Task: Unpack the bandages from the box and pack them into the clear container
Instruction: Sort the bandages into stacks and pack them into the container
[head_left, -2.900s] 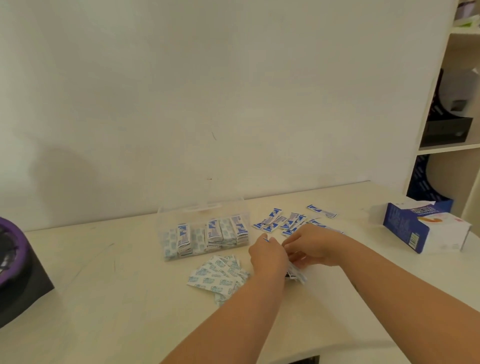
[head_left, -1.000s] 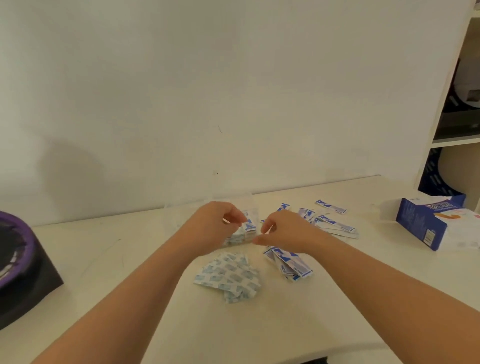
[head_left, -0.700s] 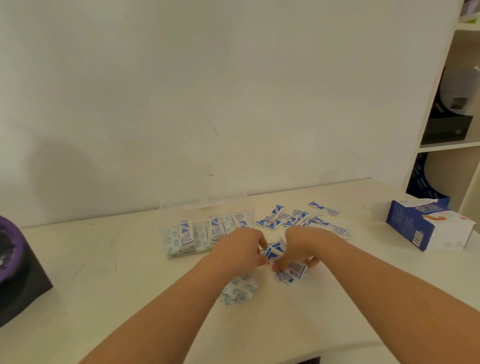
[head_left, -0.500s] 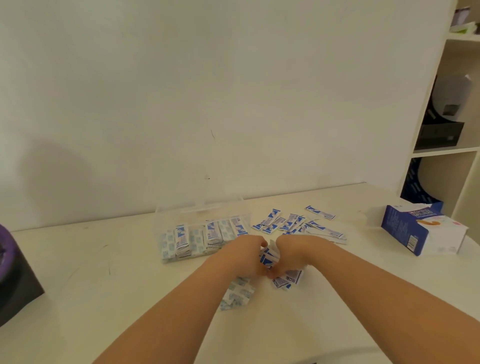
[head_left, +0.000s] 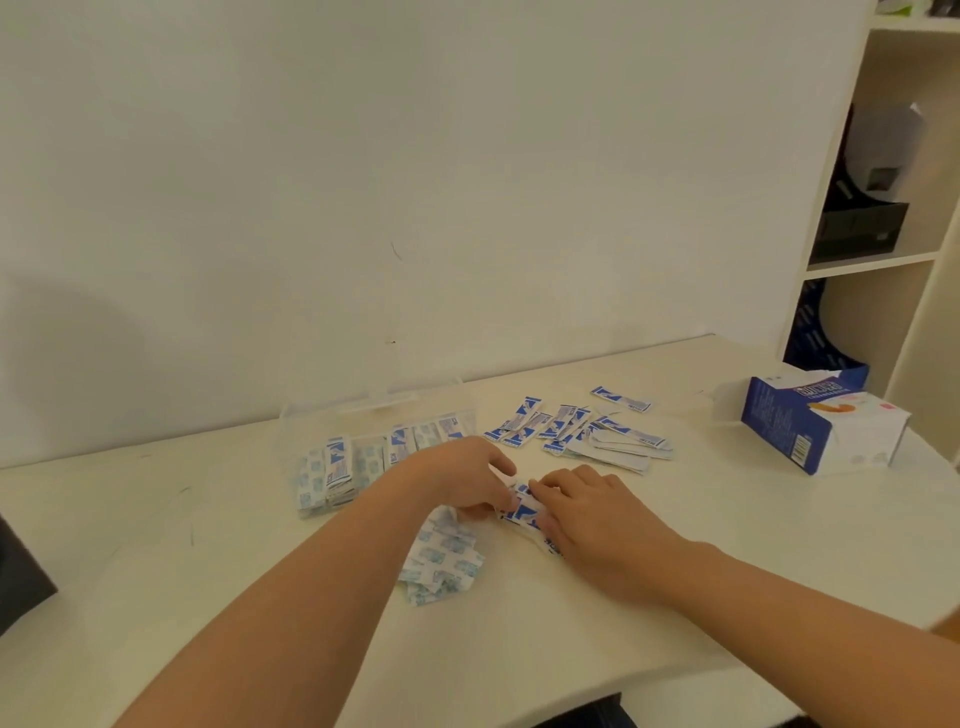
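Observation:
A clear container stands near the wall with several upright blue-and-white bandages in it. My left hand and my right hand meet over a small stack of blue-and-white bandages on the table, fingers curled around it from both sides. A pile of pale patterned bandages lies just below my left hand. More loose bandages are scattered behind my hands. The blue and white bandage box sits open at the right.
The white table has a curved front edge. A dark object sits at the far left edge. A white shelf unit stands at the right beyond the table.
A second ago both hands were up at the container. They have since dropped to the table and closed in on the stack of bandages in front of it.

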